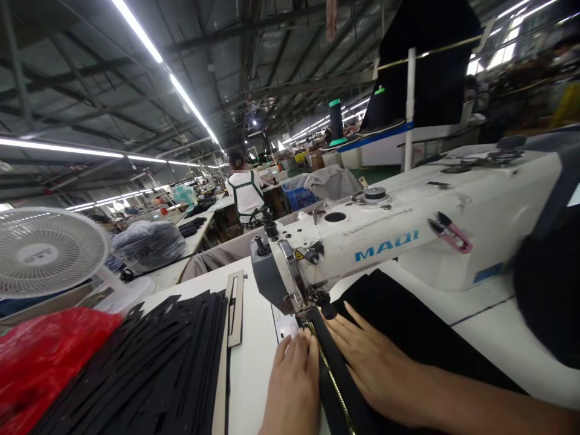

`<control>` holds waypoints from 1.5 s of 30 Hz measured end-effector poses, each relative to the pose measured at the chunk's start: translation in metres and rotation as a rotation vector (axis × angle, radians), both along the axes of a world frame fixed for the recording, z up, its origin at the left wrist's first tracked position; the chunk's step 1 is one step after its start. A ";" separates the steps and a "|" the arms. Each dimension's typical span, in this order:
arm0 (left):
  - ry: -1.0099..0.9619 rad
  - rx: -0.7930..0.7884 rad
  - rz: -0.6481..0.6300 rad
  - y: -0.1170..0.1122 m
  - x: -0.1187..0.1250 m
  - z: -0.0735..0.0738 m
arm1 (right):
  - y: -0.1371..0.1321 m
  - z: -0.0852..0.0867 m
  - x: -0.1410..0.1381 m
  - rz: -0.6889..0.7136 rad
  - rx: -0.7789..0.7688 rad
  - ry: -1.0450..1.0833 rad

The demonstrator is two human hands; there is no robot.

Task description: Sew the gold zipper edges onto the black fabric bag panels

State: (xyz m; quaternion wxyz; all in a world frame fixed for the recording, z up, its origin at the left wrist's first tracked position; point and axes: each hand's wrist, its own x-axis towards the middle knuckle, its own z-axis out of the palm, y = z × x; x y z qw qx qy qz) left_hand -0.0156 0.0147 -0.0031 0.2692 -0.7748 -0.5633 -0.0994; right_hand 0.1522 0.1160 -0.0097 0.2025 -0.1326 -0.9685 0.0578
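A black zipper strip with gold teeth [333, 377] runs lengthwise under the needle area of a white sewing machine [385, 238]. My left hand [293, 380] is at the strip's left edge, close to the presser foot [304, 317]; its fingers are bent and held together on the edge, the thumb hidden. Flat on the black fabric right of the teeth lies my right hand [374, 359], fingers stretched out and slightly apart. Its fingertips reach near the machine head. A larger black fabric piece [408, 320] spreads beyond that hand over the white table.
Stacked black cut pieces [158, 356] lie at left, beside a slotted beige template [235, 308]. Further left are a red plastic bag [58, 344] and a white fan [49, 254]. Pink-handled thread snips [455, 237] rest against the machine arm. A person [244, 190] works ahead.
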 end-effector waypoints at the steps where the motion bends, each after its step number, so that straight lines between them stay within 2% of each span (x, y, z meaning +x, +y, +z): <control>1: -0.002 0.002 -0.001 0.001 -0.001 0.000 | 0.001 0.000 0.000 0.004 -0.020 0.001; 5: -0.014 0.015 -0.023 0.001 -0.003 -0.002 | 0.000 0.000 0.001 0.016 -0.056 0.002; 11: -0.192 0.137 0.019 0.002 0.003 -0.023 | -0.004 0.000 0.003 0.012 -0.030 -0.023; 13: -0.210 0.125 0.029 0.002 0.003 -0.025 | -0.004 0.001 0.002 0.004 -0.028 -0.026; 21: -0.094 -0.060 0.026 -0.004 0.003 0.003 | -0.004 0.006 0.002 0.004 -0.045 -0.081; 29: -0.115 -0.132 0.050 -0.005 0.007 0.005 | -0.004 0.005 0.002 0.000 -0.026 -0.098; 36: -0.202 -0.236 0.081 -0.004 0.010 0.013 | 0.001 -0.002 -0.002 0.013 -0.011 -0.080; 38: -0.242 -0.242 0.056 -0.003 0.008 0.009 | 0.002 -0.003 -0.002 0.018 -0.028 -0.066; 41: -0.257 -0.155 0.029 0.000 0.002 -0.007 | 0.003 -0.002 -0.002 0.039 -0.081 -0.034; 43: -0.222 -0.052 0.034 0.005 -0.007 -0.018 | 0.005 0.003 -0.004 0.054 -0.115 -0.002; 45: -0.173 -0.028 0.009 0.011 -0.017 -0.024 | 0.011 0.011 -0.007 0.064 -0.137 0.023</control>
